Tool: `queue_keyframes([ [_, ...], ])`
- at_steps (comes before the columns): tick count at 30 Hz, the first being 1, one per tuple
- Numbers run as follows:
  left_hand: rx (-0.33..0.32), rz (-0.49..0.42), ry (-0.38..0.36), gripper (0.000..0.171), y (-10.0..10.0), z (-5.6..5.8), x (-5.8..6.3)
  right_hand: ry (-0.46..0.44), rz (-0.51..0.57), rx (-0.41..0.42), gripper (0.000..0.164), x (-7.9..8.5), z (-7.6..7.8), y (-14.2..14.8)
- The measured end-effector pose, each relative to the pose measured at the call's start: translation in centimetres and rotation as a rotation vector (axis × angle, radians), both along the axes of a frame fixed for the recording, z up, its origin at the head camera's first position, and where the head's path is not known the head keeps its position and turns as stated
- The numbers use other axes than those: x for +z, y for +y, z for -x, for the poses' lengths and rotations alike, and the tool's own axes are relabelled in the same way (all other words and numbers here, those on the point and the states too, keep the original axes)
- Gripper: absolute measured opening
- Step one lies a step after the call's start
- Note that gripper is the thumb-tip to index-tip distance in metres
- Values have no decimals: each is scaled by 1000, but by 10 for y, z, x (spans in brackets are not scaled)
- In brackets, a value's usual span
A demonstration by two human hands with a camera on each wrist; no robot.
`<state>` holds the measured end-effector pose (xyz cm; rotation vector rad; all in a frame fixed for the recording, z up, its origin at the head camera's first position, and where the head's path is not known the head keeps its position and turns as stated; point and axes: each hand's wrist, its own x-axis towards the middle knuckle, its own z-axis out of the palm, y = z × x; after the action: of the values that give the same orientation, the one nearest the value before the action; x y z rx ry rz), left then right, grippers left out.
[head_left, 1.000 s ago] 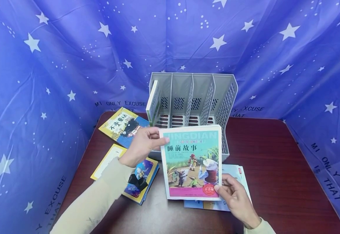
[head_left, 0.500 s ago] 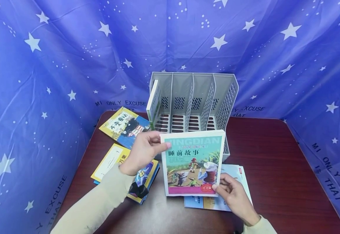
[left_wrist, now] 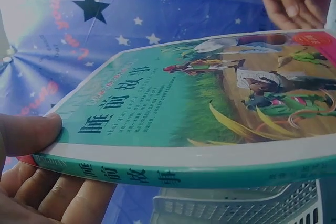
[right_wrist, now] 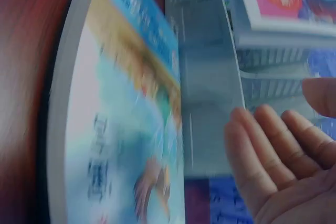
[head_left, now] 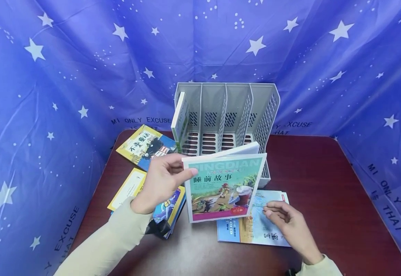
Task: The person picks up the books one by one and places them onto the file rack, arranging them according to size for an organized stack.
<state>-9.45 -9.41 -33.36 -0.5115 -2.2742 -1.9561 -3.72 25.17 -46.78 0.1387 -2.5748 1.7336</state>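
Note:
My left hand [head_left: 162,178] pinches a green-and-pink storybook [head_left: 222,188] by its upper left corner, thumb on the front cover. In the left wrist view the book's green spine [left_wrist: 173,177] faces the camera, with the fingers beneath it. The book hangs tilted in front of a grey file rack [head_left: 273,115], its pages slightly fanned at the top. My right hand [head_left: 290,226] is off the book, holding nothing, its fingers loosely extended over a light blue book [head_left: 235,232] on the table. The right wrist view shows the palm [right_wrist: 304,192] and relaxed fingers.
One thin book [head_left: 179,117] stands in the rack's leftmost compartment. Left of the rack lies a yellow-and-blue book [head_left: 145,145], with a stack of yellow-edged books [head_left: 126,189] nearer me. A starry blue curtain [head_left: 200,42] surrounds the dark red table [head_left: 324,184].
My right hand has let go of the storybook's lower right edge and moved slightly right. The storybook, in my left hand alone, has tilted and its bottom has risen.

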Motion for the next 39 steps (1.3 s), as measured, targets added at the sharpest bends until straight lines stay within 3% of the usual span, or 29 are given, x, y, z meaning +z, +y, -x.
queue_keyframes([
  [8,75,-34,41,19,-20,1,4,-20,-351,-209,22,-8,-10,33],
  [16,202,-31,89,20,-40,1,17,-78,-536,-328,37,-25,-16,51],
  [26,434,-72,124,16,-52,5,23,-467,-673,-222,98,-36,-17,70],
  [34,596,-121,168,13,-61,17,19,-467,-702,-156,86,-37,-17,71],
  [39,611,-225,144,13,-64,23,15,-485,-692,-132,82,-37,-14,68],
])
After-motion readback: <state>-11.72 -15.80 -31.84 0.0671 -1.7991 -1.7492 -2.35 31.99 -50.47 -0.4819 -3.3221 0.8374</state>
